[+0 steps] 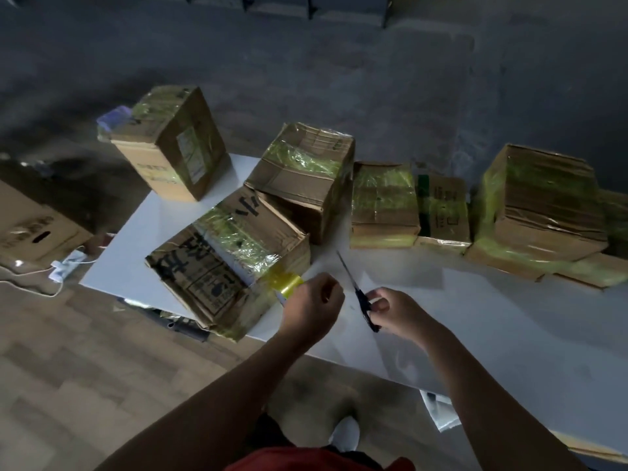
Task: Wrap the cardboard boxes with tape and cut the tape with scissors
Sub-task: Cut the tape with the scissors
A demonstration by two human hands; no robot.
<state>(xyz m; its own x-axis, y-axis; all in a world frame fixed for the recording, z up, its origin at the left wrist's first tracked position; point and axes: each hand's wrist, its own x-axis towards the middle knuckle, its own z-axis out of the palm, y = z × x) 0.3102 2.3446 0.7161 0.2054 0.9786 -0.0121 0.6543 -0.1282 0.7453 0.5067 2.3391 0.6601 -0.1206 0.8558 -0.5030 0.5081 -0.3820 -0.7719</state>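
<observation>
There was only one view, from the person's head. It looked forward and steeply down from the near edge of the white table (509,300), quite close. The wide lens bent the row of cardboard boxes (384,205) along the far edge.

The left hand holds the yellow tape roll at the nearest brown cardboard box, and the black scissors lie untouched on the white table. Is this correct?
Not quite. The head view shows the black scissors gripped by the right hand, blades pointing away over the white table. The left hand does hold the yellow tape roll at the nearest brown cardboard box.
</observation>
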